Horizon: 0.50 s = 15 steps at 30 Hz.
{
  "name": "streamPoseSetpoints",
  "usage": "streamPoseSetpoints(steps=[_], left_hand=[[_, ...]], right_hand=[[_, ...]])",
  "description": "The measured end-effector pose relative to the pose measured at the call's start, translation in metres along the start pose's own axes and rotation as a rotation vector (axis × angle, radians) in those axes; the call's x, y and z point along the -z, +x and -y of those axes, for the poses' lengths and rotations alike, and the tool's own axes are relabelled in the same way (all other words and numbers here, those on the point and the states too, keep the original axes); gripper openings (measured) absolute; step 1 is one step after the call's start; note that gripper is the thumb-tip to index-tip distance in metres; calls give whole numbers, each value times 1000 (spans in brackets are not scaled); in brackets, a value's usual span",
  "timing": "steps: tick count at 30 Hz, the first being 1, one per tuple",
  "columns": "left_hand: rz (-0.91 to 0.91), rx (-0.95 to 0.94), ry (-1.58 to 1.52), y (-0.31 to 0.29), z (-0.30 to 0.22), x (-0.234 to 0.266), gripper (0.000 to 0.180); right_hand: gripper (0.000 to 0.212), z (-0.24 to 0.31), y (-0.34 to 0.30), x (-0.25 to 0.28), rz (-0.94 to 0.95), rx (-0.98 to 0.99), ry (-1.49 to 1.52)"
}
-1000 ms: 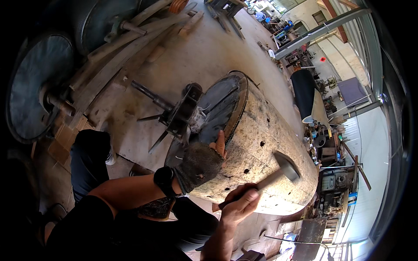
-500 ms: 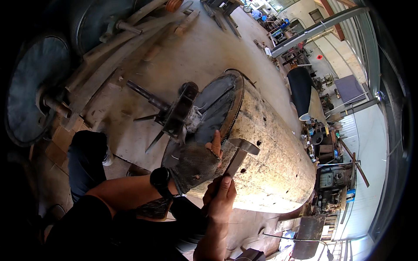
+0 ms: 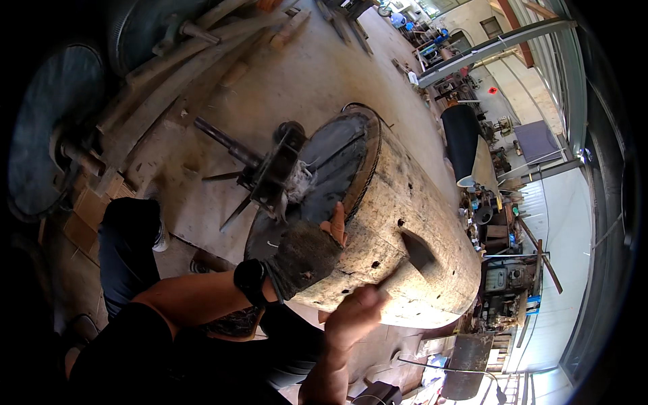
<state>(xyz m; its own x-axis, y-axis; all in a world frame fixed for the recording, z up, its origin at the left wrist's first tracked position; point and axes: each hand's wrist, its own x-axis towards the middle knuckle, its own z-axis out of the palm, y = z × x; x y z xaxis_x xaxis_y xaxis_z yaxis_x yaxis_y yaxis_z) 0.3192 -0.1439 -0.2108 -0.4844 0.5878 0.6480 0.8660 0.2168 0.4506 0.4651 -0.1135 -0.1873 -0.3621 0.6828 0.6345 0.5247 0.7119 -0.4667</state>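
While dark metal discs [image 3: 50, 135] and wooden beams [image 3: 162, 88] lie on the concrete floor [image 3: 317, 74] at the far left, the work sits in the middle: a big pale drum [image 3: 405, 229] on its side, its dark end plate [image 3: 324, 175] carrying a steel hub with spokes [image 3: 270, 175]. The left hand [image 3: 304, 253], in a dark glove, rests on the drum's rim, fingers closed around a small orange wedge [image 3: 335, 221], seemingly to steady it upright. Just right, the bare right hand [image 3: 354, 314] has its fingers wrapped around the hammer [image 3: 408, 256], whose dark head lies against the drum's holed side. Workshop machines [image 3: 499, 270] crowd the far right.
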Motion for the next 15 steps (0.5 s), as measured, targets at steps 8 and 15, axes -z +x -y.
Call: streamPoseSetpoints(steps=[8, 15], left_hand=[[3, -10, 28, -1, 2, -3, 69], [-12, 5, 25, -2, 2, -2, 67]], right_hand=[[35, 42, 12, 6, -316, -113, 393], [33, 18, -12, 7, 115, -271, 243]])
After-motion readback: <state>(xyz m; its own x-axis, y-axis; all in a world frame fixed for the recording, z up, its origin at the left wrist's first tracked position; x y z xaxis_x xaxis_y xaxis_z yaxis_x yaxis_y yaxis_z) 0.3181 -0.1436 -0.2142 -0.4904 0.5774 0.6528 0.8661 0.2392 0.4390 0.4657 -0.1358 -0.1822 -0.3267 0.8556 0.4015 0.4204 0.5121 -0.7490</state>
